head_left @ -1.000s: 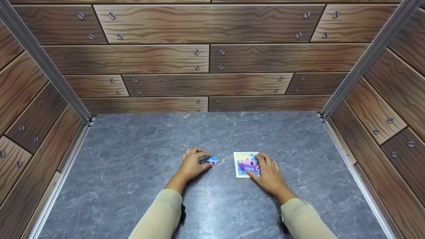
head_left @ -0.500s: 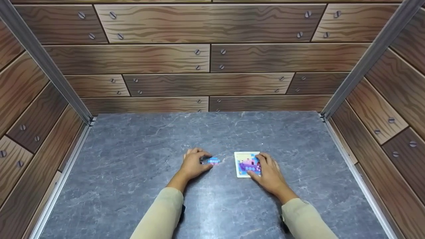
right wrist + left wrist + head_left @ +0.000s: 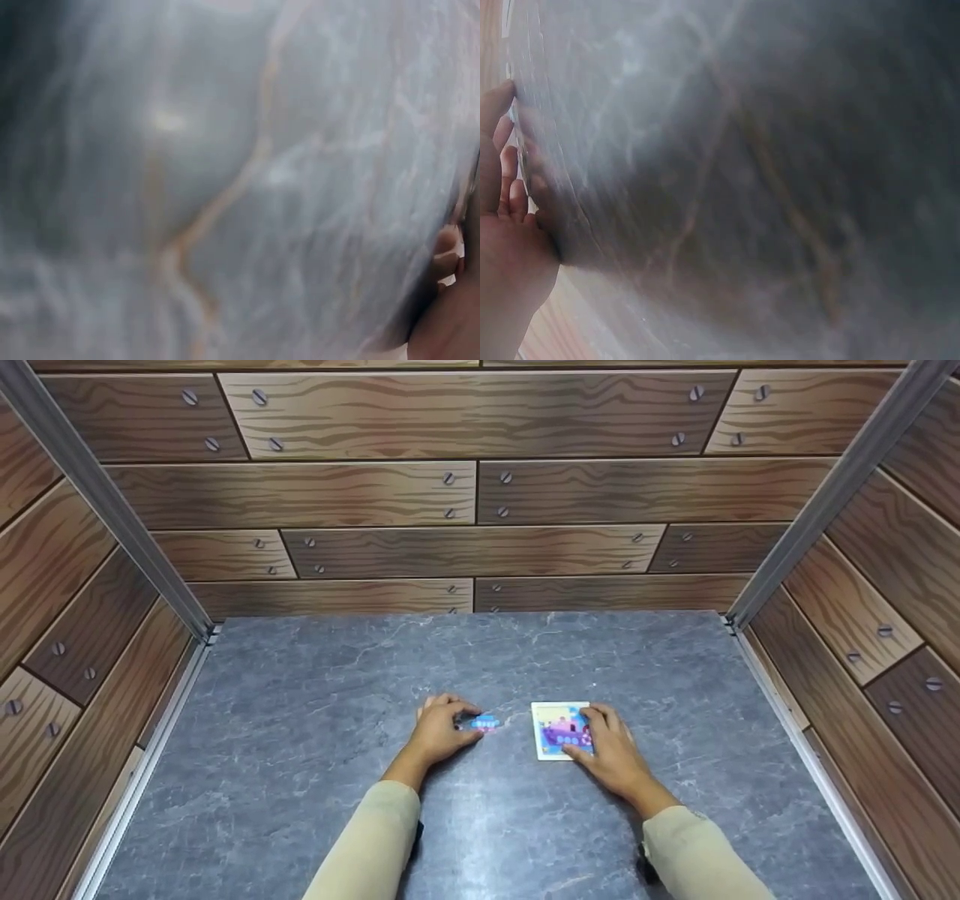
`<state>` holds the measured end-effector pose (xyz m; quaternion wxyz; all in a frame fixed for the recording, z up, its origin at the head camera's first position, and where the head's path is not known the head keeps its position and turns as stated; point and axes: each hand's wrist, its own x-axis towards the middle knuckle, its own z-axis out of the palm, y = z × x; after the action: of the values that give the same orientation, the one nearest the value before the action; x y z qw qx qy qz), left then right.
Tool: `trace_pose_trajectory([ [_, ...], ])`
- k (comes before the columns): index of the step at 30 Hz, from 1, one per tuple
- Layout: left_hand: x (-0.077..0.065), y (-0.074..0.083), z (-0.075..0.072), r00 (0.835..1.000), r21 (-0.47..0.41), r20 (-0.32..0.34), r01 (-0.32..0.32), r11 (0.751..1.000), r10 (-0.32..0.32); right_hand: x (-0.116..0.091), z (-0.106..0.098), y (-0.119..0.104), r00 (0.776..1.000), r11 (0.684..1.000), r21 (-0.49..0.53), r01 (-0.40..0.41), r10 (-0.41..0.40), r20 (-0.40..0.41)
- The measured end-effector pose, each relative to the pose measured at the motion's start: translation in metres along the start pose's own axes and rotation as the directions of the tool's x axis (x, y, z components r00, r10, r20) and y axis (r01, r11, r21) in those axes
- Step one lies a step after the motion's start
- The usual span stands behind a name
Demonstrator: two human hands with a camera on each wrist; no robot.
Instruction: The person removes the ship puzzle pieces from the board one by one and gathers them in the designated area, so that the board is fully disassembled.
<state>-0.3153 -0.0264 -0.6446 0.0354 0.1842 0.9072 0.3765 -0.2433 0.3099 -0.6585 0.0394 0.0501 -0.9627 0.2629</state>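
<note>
A small flat piece, blue with a pink lower edge (image 3: 486,723), sticks out between the thumb and forefinger of my left hand (image 3: 439,730), low at the tabletop. A square picture puzzle with a white frame (image 3: 535,742) lies to its right; its picture shows a pink and purple boat on blue. My right hand (image 3: 611,750) holds this puzzle by its right side, thumb over the lower part and fingers at the upper right corner, hiding that edge. The left wrist view catches only part of the left hand (image 3: 506,225) at its edge; neither wrist view shows the piece or the puzzle.
A grey marbled tabletop (image 3: 360,675) lies beneath both hands. Wood-patterned panels (image 3: 472,491) wall it in at the back and sides, with metal posts (image 3: 825,502) at the back corners.
The small piece shows more of its blue face and sits slightly farther out from my left fingers; the dark patch beside it has faded. My right hand and the puzzle have barely moved.
</note>
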Motion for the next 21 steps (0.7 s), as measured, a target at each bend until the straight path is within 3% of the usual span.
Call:
trace_pose_trajectory([
  [8, 0.000, 0.001, 0.000, 1.000, 0.001, -0.010, -0.001, 1.000, 0.001, -0.005, -0.005, 0.000, 1.000, 0.995, 0.096, 0.004, -0.002, -0.024],
  [16, 0.001, 0.000, 0.000, 1.000, 0.007, -0.021, 0.006, 1.000, -0.005, -0.019, -0.002, -0.004, 0.989, 0.991, -0.045, 0.122, -0.125, -0.073],
  [21, 0.000, -0.001, 0.001, 1.000, 0.010, -0.016, 0.007, 1.000, -0.007, -0.028, -0.002, -0.004, 0.982, 0.982, -0.076, 0.175, -0.179, -0.062],
])
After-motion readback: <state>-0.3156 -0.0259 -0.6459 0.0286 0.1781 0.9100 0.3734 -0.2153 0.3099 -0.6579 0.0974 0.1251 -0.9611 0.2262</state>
